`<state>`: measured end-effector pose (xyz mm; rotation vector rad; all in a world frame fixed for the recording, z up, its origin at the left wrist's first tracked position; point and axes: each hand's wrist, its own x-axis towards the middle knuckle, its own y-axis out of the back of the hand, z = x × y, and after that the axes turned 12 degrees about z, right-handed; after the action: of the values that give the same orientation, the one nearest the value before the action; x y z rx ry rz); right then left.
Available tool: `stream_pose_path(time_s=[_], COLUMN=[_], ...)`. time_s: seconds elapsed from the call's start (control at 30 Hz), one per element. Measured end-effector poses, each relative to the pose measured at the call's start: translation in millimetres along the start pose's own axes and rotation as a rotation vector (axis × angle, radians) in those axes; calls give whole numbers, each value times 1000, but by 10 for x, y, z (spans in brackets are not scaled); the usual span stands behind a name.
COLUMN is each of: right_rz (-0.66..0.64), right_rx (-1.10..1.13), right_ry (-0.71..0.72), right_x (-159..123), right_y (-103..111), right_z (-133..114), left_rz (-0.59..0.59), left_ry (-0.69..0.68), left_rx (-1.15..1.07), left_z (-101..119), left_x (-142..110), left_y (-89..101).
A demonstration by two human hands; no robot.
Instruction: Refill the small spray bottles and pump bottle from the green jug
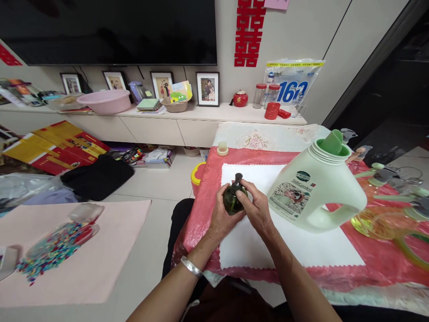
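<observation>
A dark green pump bottle (231,203) stands over the left part of a white sheet (250,246). My left hand (221,217) is wrapped round the bottle's side. With thumb and fingers, my right hand (256,203) grips the black pump head (238,180) at the bottle's neck. Just right of my hands is a large pale green detergent jug (321,188), uncapped, with a green spout in its mouth. Beyond the bottle, near the far left edge of the table, sits a cream-coloured cap (222,148).
Red plastic (197,219) covers the table under the sheet. Clear bottles with yellow liquid (375,223) and a roll of tape (415,250) lie at the right. On the left, a pink surface (114,250) carries scattered colourful small pieces (53,250). A cabinet (150,127) runs behind.
</observation>
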<state>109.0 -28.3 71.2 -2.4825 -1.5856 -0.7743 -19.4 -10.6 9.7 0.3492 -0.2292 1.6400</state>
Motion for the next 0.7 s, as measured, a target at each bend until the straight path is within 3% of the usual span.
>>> stream_pose_path(time_s=[0.27,0.53,0.7], right_rz=[73,-42,15], right_rx=[-1,4,-16], right_ry=[27,36,-9], right_x=[27,27,22], right_y=[-46,21,-29], right_z=[8,-61,-5], left_rz=[17,12,4], left_ry=[-37,-51,-27], left_rx=[-34,-8,-3], left_z=[-39,-8,-49], left_x=[5,10,-1], left_y=[-23,-15,-16])
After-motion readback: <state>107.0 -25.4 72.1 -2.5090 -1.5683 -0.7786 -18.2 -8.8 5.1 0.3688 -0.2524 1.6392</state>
